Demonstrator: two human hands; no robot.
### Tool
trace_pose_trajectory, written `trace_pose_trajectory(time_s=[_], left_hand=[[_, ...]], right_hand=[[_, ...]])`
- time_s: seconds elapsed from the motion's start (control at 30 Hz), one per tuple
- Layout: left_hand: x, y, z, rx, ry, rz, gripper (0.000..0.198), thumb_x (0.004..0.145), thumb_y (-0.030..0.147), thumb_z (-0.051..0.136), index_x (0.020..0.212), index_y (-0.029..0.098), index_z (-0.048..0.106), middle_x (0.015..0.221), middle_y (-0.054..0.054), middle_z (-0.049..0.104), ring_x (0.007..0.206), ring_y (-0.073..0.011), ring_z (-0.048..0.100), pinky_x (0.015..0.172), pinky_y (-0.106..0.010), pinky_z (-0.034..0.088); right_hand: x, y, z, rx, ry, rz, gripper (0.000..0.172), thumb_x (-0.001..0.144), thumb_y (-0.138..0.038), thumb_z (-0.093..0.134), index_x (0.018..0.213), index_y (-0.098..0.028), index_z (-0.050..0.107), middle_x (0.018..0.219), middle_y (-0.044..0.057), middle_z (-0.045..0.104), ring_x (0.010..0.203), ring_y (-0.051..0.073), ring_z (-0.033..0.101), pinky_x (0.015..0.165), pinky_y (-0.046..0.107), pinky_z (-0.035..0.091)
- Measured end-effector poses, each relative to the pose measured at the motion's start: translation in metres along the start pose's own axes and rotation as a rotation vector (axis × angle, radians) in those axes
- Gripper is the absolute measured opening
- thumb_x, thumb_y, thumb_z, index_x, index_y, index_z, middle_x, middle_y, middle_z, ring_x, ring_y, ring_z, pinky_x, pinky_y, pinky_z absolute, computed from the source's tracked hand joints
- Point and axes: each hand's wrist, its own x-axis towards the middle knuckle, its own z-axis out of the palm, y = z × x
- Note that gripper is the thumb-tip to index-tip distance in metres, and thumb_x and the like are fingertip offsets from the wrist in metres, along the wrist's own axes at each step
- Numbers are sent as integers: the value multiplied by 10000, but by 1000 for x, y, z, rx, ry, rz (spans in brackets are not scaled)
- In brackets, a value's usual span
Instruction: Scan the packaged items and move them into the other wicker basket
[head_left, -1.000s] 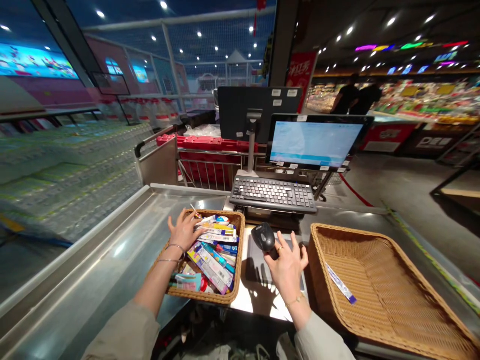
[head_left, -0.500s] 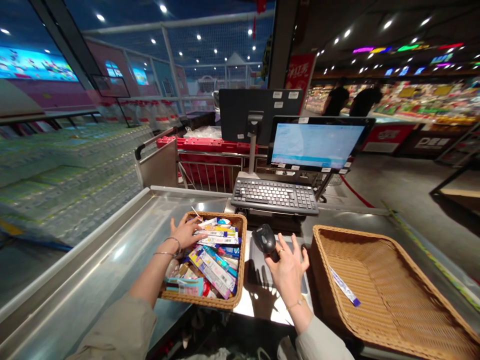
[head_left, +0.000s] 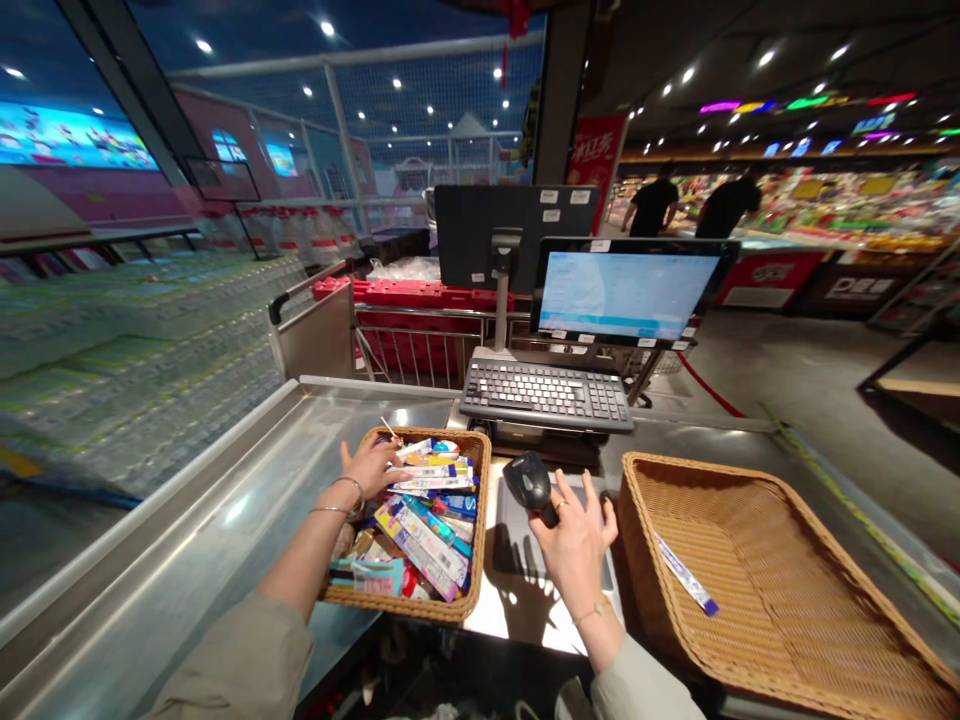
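Note:
My left hand (head_left: 367, 472) lies over the upper left of a wicker basket (head_left: 481, 520) full of small packets, its fingers spread on a white and blue stick packet (head_left: 442, 482); whether it grips one is hidden. To the right, my right hand (head_left: 576, 530) holds a black handheld scanner (head_left: 528, 480) by its handle between thumb and forefinger, the other fingers raised. A second, larger wicker basket (head_left: 795, 560) stands right of that hand, with one white and purple stick packet (head_left: 686, 575) inside.
Behind the baskets are a keyboard (head_left: 547, 390), a lit monitor (head_left: 630, 292) and a dark screen seen from behind (head_left: 469, 235). A metal counter edge (head_left: 150, 500) runs along the left. Two people in black (head_left: 652, 205) stand far back right.
The view has shifted slightly. Both hands keep nearly the same places, and the scanner is still in my right hand. The people in the background have moved a little.

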Motion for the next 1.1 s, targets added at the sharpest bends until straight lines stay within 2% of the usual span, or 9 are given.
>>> trace_pose_trajectory(time_s=[0.17,0.3,0.47,0.63,0.83,1.1], left_hand=[[-2,0,1,19,100,76,298,812,572,571,838,307,704,1393,-23,555,1435,-353,224,1053,-732,-121],[-7,7,-1,64,223,134,272,855,517,535,864,297,695,1401,-19,546,1438,-355,215,1043,-746,-118],[-13,30,-4,132,370,203,192,886,412,528,905,291,677,1417,-4,529,1448,-327,212,1073,-728,-101],[-16,53,-1,166,466,250,176,890,379,538,952,281,670,1432,-19,511,1451,-318,211,1100,-703,-98],[-19,81,3,164,533,307,206,901,394,526,981,271,672,1435,-37,505,1449,-316,220,1119,-680,-91],[-18,115,11,127,603,338,216,910,381,512,997,266,672,1440,-54,497,1441,-332,238,1114,-685,-99]], right_hand=[[0,2,-4,4,3,-1,270,755,-272,577,1002,-277,687,1294,21,615,1375,315,302,1068,574,136],[0,3,-7,14,-8,4,272,761,-277,573,1009,-278,684,1310,21,603,1385,312,287,1067,573,141],[0,3,-10,21,-10,6,269,756,-269,570,998,-274,688,1296,25,614,1374,315,309,1071,575,135],[-1,3,-13,28,-21,13,269,746,-264,568,989,-279,684,1309,8,604,1379,306,298,1077,571,132],[-2,6,-16,45,-26,-11,247,768,-275,547,969,-253,688,1316,34,598,1392,315,275,1077,578,122],[-4,6,-18,70,-25,-15,220,751,-252,576,942,-265,683,1302,15,610,1399,306,276,1091,577,119]])
